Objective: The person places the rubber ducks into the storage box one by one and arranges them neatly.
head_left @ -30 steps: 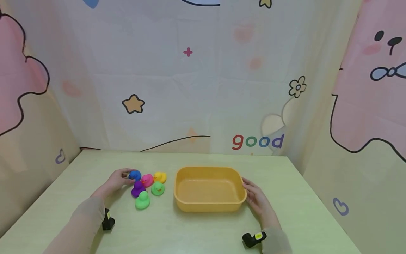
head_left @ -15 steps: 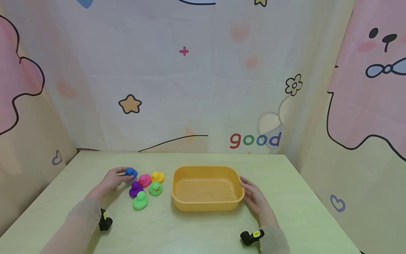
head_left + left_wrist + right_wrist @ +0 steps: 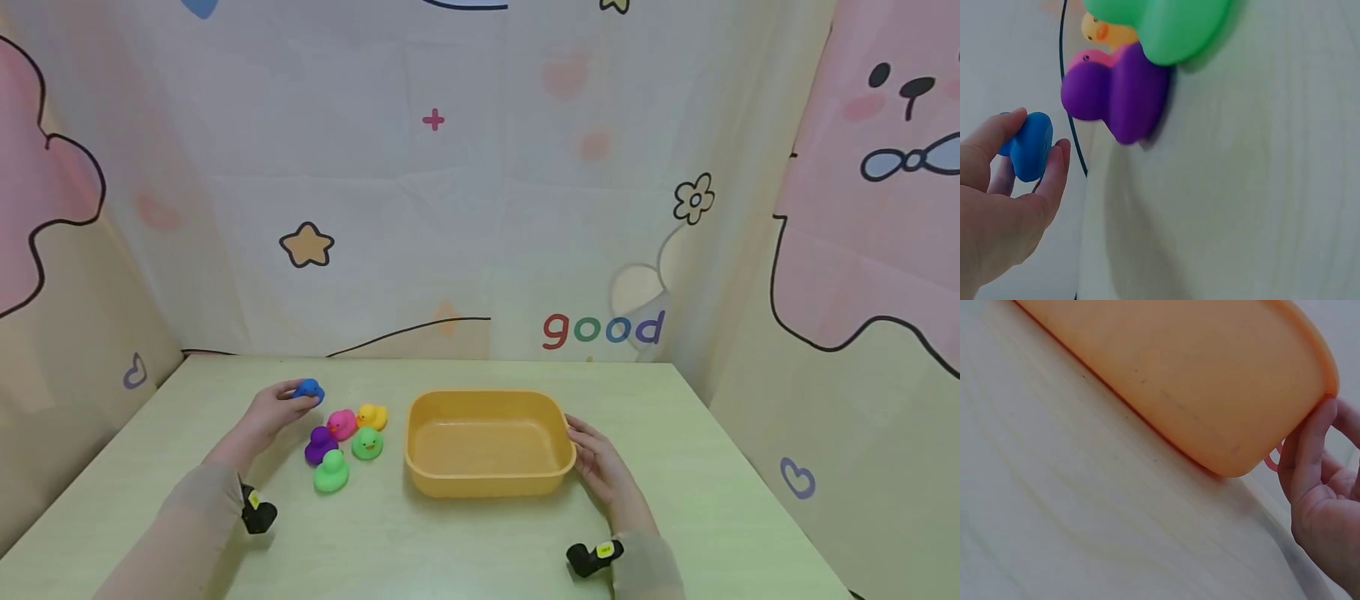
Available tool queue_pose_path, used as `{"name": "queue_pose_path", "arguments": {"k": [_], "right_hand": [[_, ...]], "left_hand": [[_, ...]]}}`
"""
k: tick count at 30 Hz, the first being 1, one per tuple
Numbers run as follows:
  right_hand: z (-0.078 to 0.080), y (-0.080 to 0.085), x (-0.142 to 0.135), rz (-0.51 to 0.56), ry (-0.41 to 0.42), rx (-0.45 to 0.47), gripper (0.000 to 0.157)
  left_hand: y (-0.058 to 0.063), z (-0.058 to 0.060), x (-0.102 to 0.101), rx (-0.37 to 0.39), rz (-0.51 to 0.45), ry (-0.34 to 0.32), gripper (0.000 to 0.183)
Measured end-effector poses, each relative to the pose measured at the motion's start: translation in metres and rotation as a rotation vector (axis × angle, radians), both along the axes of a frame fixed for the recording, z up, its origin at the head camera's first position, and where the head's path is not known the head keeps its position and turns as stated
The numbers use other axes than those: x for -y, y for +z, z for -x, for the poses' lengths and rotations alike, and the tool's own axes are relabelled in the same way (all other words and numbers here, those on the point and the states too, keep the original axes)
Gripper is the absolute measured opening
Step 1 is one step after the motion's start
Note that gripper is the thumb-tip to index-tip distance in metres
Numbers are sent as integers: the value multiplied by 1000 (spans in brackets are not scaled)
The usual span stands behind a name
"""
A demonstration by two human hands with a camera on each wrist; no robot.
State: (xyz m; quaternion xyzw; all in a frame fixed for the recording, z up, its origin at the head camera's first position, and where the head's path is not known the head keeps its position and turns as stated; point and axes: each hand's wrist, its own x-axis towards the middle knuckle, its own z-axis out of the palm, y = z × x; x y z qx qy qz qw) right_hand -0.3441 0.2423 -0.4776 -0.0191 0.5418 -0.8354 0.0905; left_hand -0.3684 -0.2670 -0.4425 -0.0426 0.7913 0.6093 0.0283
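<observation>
My left hand (image 3: 268,414) pinches a blue rubber duck (image 3: 310,390) between thumb and fingers, raised above the tabletop. In the left wrist view the blue duck (image 3: 1032,147) sits between the fingertips, apart from the purple duck (image 3: 1125,94). The pink duck (image 3: 342,424), yellow duck (image 3: 372,417) and two green ducks, one facing me (image 3: 367,443) and one nearer (image 3: 332,472), stand grouped to the right of that hand. My right hand (image 3: 606,467) rests its relaxed fingers against the right end of a yellow plastic basin (image 3: 491,485), with the fingertips at its rim.
The basin stands right of the ducks on a pale green table (image 3: 420,550). A printed cloth backdrop (image 3: 390,208) rises behind the table and along both sides. Each wrist wears a small black camera, on the left (image 3: 258,512) and on the right (image 3: 592,558).
The left hand has taken hold of the blue duck and lifted it up and away from the group. The right hand stays at the basin. The head view has shifted slightly.
</observation>
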Motion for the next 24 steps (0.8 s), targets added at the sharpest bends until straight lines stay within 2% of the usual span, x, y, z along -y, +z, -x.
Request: {"name": "queue_pose_path", "arguments": {"k": [4, 9, 13, 19, 24], "right_hand": [[0, -1, -1, -6, 10, -21, 23], [1, 1, -3, 2, 29, 6, 31], [1, 2, -3, -9, 28, 29, 41], [2, 1, -4, -15, 30, 24, 42], [3, 1, -3, -25, 34, 12, 49]], "left_hand": [[7, 1, -7, 0, -126, -15, 74], [17, 3, -21, -10, -232, -33, 82], [27, 2, -39, -5, -267, -45, 79], [44, 3, -75, 15, -278, -75, 71], [54, 4, -106, 3, -276, -108, 64]]}}
